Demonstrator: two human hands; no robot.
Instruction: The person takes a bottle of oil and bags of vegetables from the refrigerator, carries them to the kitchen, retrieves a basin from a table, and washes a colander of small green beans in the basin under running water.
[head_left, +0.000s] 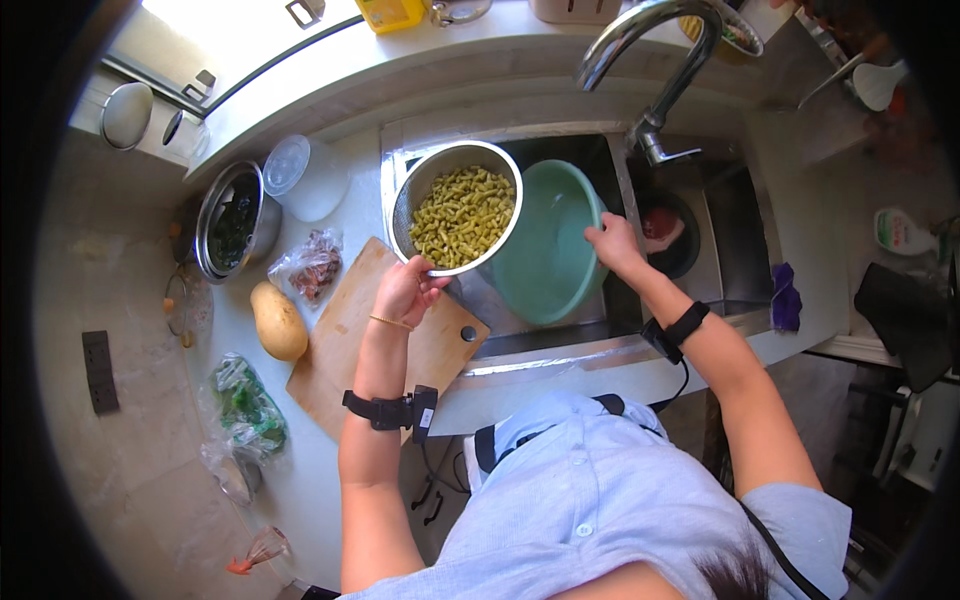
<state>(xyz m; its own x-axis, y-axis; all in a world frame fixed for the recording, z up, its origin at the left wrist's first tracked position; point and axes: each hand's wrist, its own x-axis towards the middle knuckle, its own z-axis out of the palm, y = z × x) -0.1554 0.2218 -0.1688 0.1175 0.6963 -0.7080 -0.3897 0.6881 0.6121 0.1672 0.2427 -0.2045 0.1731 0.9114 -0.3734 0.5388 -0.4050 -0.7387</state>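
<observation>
My left hand (406, 289) grips the near rim of a metal strainer bowl (400, 217). Chopped green beans (466, 217) fill its bottom, and it is held over the left side of the sink and the corner of a wooden cutting board (352, 352). With my right hand (616, 241) I hold the right rim of a green plastic basin (551, 247). The basin is tilted in the left sink bowl (622, 300), and I see no food in it. The strainer's right edge overlaps the basin's left side in view.
A chrome faucet (660, 112) arches behind the sink. In the right sink bowl (739, 225) sits a dark bowl with raw meat (661, 228). Left on the counter are a potato-like vegetable (278, 321), bagged food (315, 266), a metal pot (264, 225), a plastic tub (315, 180) and a green bag (247, 405).
</observation>
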